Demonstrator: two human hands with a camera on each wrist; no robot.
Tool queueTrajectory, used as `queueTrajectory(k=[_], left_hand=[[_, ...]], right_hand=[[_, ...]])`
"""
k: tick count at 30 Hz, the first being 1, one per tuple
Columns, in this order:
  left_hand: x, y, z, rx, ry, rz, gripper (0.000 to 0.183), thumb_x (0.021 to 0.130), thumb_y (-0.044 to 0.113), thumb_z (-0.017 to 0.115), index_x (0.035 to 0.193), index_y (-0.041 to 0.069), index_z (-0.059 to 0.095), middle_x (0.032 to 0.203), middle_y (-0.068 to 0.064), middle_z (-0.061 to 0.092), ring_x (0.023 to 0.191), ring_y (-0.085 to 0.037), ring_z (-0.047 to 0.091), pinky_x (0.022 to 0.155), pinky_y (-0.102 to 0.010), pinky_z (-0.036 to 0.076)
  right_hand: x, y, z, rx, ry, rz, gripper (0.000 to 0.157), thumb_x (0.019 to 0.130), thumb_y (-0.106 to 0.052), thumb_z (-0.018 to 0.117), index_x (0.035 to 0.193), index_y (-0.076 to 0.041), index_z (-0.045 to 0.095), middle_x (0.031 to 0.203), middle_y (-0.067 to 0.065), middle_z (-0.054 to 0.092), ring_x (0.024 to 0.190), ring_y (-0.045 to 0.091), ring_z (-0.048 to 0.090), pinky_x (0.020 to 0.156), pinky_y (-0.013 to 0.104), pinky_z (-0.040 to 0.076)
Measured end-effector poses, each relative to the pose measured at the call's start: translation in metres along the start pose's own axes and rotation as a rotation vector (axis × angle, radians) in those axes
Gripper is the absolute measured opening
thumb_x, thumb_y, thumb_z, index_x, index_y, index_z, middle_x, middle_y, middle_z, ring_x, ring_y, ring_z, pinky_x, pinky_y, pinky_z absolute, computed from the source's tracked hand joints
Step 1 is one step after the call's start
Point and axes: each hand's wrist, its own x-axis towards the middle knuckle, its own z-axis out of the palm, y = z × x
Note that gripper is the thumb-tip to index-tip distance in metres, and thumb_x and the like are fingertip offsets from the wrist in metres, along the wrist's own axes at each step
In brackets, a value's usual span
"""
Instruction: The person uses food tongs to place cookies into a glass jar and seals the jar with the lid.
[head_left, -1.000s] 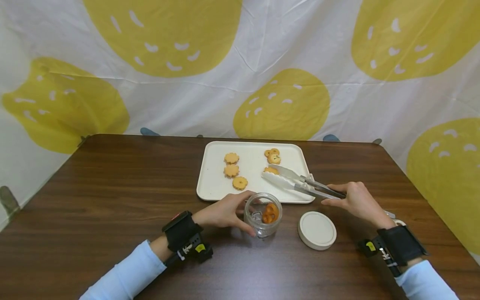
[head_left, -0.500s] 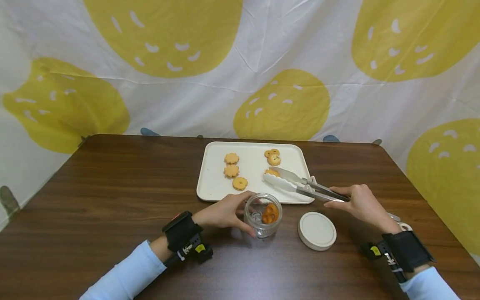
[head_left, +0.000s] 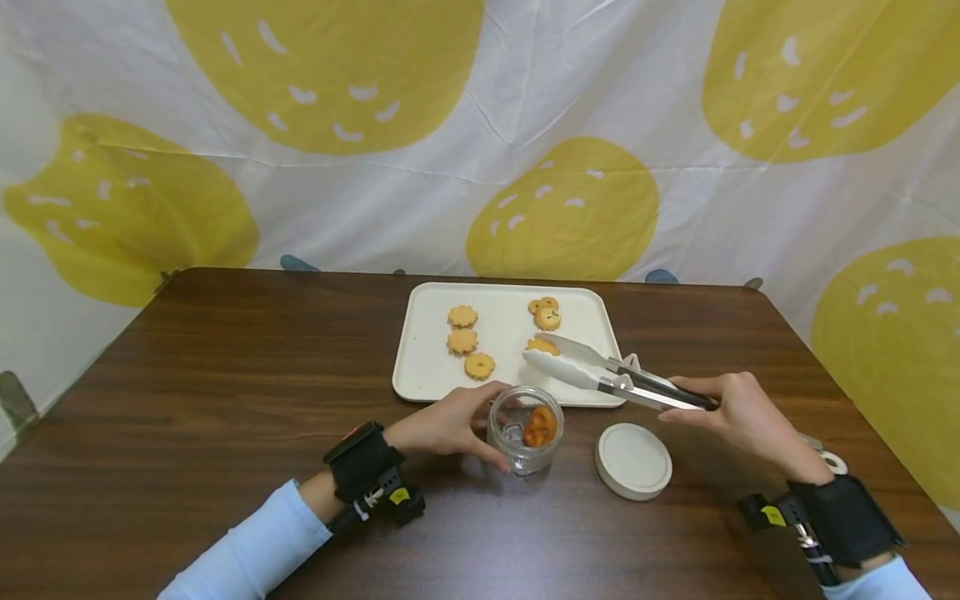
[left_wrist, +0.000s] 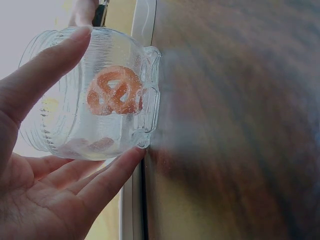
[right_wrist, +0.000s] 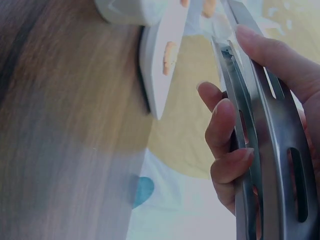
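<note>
My left hand (head_left: 450, 423) grips a clear glass jar (left_wrist: 117, 47), thumb on one side and fingers on the other. Inside the open jar is a brown pretzel (left_wrist: 114, 90). In my right hand (head_left: 742, 419) are metal tongs (head_left: 656, 392) with pale tips, reaching over the white tray (head_left: 427, 388). A yellow cookie (head_left: 543, 345) shows between the tongs' tips; whether it is lifted off the tray I cannot tell. The right wrist view shows fingers and thumb around the tongs (right_wrist: 272, 150), with the tips partly cut off by the frame.
On the tray's left lie three cookies (head_left: 462, 341); at its back right is a small cluster of cookies (head_left: 547, 318). A white round lid (head_left: 633, 461) lies on the brown table (head_left: 247, 375), right of the jar. A patterned cloth (head_left: 420, 200) hangs behind.
My right hand has moved right and slightly toward me, its tongs shifting with it. The cookie at their tips has shifted slightly. My left hand and the jar stay in place.
</note>
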Motion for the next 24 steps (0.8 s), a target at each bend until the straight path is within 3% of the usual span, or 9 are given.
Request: queueTrajectory(k=[17, 24], left_hand=[[0.0, 0.0, 0.0, 0.03, 0.001, -0.001, 0.078, 0.062, 0.016, 0.08, 0.126, 0.0, 0.038, 0.123, -0.017, 0.053, 0.109, -0.025, 0.052, 0.093, -0.035, 0.047], [0.0, 0.0, 0.0, 0.002, -0.004, -0.017, 0.079, 0.063, 0.015, 0.079, 0.127, 0.001, 0.037, 0.125, -0.018, 0.051, 0.112, -0.026, 0.05, 0.093, -0.037, 0.047]], right_hand=[[-0.025, -0.015, -0.028, 0.075, -0.027, -0.036, 0.042, 0.068, -0.02, 0.075, 0.105, -0.002, 0.066, 0.077, 0.012, 0.071, 0.052, 0.002, 0.047, 0.042, 0.016, 0.038], [-0.03, -0.019, -0.033, 0.089, -0.083, -0.08, 0.039, 0.07, -0.019, 0.074, 0.105, -0.005, 0.066, 0.086, 0.015, 0.072, 0.066, 0.002, 0.056, 0.049, 0.015, 0.041]])
